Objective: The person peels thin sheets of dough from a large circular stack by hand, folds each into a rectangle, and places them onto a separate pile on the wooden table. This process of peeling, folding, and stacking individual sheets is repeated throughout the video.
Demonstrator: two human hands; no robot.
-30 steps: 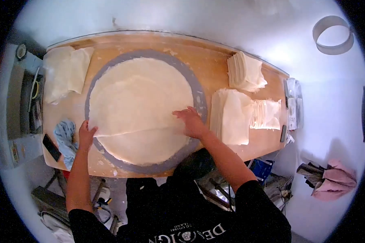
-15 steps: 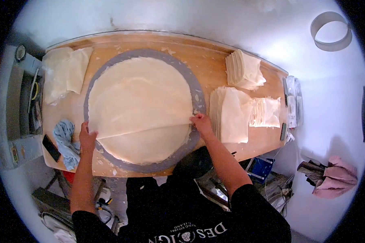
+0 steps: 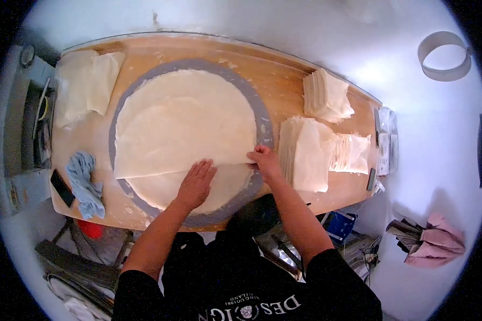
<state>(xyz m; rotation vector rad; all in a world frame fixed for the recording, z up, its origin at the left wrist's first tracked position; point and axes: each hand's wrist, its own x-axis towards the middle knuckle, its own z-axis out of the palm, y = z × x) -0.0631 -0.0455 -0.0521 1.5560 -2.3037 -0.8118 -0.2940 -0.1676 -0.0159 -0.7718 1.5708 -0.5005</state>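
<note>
A wide, thin, pale round dough sheet [image 3: 182, 117] lies on a round grey mat [image 3: 262, 115]. A straight edge or fold crosses its lower part from left to right, and pale dough also shows below that line. My left hand [image 3: 197, 183] rests flat on the dough by this line, fingers stretched out. At the right end of the line, my right hand [image 3: 263, 160] pinches the sheet's edge between thumb and fingers. How many layers it grips is hidden.
Folded dough stacks stand right: a large one [image 3: 308, 152], a smaller one [image 3: 326, 96] and a narrow one [image 3: 353, 152]. More folded sheets [image 3: 85, 88] lie far left. A blue cloth [image 3: 84, 182] and a phone [image 3: 62, 188] sit near the table's left edge.
My left hand has left the sheet's left edge and moved right onto the dough, its fingers now flat. My right hand stays at the right edge, still pinching.
</note>
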